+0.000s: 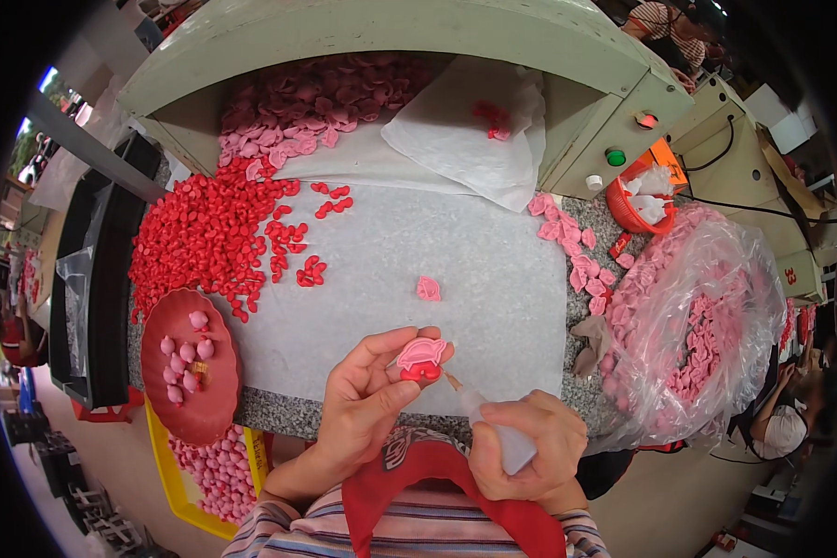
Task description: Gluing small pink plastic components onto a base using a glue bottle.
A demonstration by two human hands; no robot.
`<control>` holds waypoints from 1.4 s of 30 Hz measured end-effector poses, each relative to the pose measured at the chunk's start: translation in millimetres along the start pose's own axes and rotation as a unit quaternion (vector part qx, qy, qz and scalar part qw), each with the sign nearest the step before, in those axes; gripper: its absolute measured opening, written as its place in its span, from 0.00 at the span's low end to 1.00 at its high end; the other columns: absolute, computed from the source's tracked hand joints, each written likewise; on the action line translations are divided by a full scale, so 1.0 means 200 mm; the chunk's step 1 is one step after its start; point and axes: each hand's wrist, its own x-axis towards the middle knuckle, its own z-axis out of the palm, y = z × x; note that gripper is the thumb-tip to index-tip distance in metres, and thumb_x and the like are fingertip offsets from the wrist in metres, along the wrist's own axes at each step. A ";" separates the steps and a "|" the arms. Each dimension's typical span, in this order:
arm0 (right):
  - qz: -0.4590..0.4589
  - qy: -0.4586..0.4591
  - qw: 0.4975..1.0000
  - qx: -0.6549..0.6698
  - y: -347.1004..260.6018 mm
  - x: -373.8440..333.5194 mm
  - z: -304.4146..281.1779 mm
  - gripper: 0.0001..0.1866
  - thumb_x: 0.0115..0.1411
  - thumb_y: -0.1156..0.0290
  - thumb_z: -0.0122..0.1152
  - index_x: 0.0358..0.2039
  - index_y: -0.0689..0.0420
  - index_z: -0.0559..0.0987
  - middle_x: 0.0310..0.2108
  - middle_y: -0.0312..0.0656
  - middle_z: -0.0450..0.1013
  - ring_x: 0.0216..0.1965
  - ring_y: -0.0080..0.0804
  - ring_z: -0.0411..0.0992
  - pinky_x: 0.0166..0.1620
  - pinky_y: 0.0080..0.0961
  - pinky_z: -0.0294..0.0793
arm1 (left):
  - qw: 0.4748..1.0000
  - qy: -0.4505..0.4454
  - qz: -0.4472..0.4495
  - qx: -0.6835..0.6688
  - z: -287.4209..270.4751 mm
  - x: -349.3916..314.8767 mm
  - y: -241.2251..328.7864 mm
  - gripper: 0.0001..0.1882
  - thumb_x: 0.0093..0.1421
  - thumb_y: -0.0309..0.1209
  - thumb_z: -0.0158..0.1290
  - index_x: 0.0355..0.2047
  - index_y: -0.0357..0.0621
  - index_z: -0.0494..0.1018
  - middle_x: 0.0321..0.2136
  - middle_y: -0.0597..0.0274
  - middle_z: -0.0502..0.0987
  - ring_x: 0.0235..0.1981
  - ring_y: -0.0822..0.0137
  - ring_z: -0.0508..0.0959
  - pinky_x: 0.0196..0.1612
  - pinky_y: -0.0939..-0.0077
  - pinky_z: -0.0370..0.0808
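Note:
Between the thumb and fingers of my left hand [355,398] is a small pink moulded plastic piece [422,351], with red rounded parts [422,370] along its lower edge. My right hand [539,437] is wrapped round a translucent white squeeze bottle [516,448]. Its thin nozzle tip points up and left, close to the red parts; whether it touches them I cannot tell. Just beyond my hands, a single loose pink piece [428,288] lies on the white paper sheet [474,232] that covers the worktop.
Red bean-shaped pieces [200,232] are heaped at the left. Below them, a red oval tray [209,405] carries several pink pieces, above a yellow crate [172,484]. A pale green machine housing [391,28] spans the back. A clear bag [749,316] of pink pieces and a red basket [623,212] stand right.

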 end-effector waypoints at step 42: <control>0.046 -0.031 0.998 0.025 -0.02 -0.01 -0.04 0.11 0.41 0.78 0.58 0.28 0.61 0.72 0.22 0.40 0.73 0.12 0.27 0.65 0.17 0.19 0.64 | 1.000 0.016 -0.022 -0.016 0.02 0.01 0.00 0.23 0.54 0.18 0.49 0.52 0.37 0.61 0.51 0.46 0.65 0.52 0.52 0.67 0.52 0.65 0.67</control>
